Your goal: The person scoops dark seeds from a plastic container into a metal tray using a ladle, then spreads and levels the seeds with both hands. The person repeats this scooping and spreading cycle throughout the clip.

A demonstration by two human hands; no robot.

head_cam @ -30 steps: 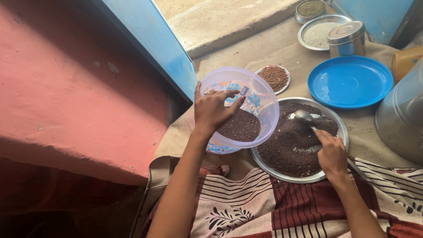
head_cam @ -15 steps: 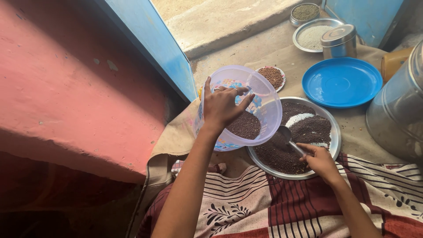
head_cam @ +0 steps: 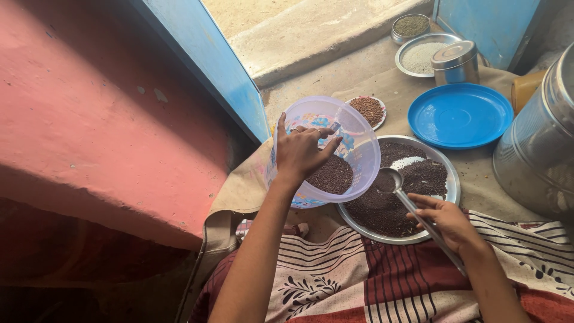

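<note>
the clear plastic tub (head_cam: 326,149), printed with blue flowers, sits tilted in the middle of the frame, its lower lip hanging over the left rim of the round steel plate (head_cam: 449,179), with a heap of dark seeds (head_cam: 332,174) settled in its low side. the left hand (head_cam: 302,152) has its grip closed over the tub's near rim, fingers spread inside the wall, holding the tilt. the right hand (head_cam: 448,221), lower right of centre, has its grip wrapped round the handle of a steel spoon (head_cam: 391,179) whose loaded bowl is right at the tub's lip, above the seeds spread on the plate. to do this scoop well, it looks wise to keep the tub's mouth low and over the plate so strays fall back on it, carry the spoon level, and tip it only once past the lip. further out, toward the upper right, lie a small dish of brown seeds (head_cam: 368,109), a blue plate (head_cam: 460,115), a lidded steel tin (head_cam: 455,61), a steel dish of pale grain (head_cam: 421,55), and a big steel pot (head_cam: 538,149) at the right edge; striped cloth (head_cam: 359,275) fills the bottom.
</note>
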